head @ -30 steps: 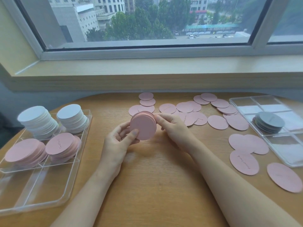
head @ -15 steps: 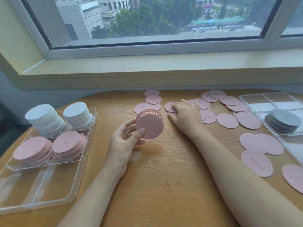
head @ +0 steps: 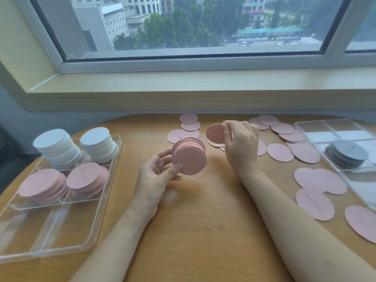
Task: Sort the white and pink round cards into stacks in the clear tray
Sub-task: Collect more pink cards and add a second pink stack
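Note:
My left hand [head: 156,176] grips a stack of pink round cards [head: 190,157] held on edge above the table's middle. Just right of it, my right hand [head: 241,145] pinches a single pink card [head: 215,133] lifted off the table. Loose pink cards [head: 284,137] lie scattered behind and to the right. At the left, the clear tray [head: 50,226] holds two white stacks [head: 57,147] at the back and two pink stacks [head: 85,180] in front of them; its near compartments hold nothing.
A second clear tray [head: 329,131] at the right edge holds a grey stack of round cards [head: 348,153]. More pink cards [head: 315,204] lie near my right forearm. A window sill [head: 183,84] runs behind the wooden table [head: 203,231].
My right hand left the stack, reached back to the loose cards, and now has picked one pink card up. My left hand keeps holding the stack.

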Tool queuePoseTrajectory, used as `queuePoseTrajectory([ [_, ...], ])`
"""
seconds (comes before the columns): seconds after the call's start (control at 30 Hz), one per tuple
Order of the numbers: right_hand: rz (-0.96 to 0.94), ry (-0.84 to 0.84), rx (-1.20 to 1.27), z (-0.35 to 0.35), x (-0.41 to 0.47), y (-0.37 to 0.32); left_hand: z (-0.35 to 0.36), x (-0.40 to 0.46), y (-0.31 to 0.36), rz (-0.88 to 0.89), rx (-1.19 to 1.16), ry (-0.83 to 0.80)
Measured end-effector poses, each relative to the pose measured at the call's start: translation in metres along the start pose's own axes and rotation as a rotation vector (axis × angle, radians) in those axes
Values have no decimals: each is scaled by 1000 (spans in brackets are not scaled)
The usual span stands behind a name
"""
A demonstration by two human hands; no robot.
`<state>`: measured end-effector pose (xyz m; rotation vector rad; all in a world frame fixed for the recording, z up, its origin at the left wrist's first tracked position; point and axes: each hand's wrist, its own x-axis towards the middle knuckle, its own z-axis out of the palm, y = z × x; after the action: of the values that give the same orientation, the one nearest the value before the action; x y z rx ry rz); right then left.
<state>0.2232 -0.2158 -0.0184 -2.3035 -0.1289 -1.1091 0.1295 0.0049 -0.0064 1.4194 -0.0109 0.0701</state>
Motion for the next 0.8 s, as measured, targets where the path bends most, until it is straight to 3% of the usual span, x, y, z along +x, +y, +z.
queuePoseTrajectory([
  [0.1, 281, -130, 457, -14, -4, -15, 0, 0, 0, 1, 2, -13],
  [0.17, 394, -234, 629, -21, -8, -22, 0, 1, -1, 5, -1, -21],
  [0.47, 448, -481, 1052, -25, -20, -44, 0, 0, -3, 8, -5, 25],
  [0.7, 518, -650, 1158, -28, -22, -47, 0, 3, -5, -5, -19, 41],
  [0.8, 307, -622, 827, -25, -18, -33, 1, 2, -4, -6, -14, 36],
])
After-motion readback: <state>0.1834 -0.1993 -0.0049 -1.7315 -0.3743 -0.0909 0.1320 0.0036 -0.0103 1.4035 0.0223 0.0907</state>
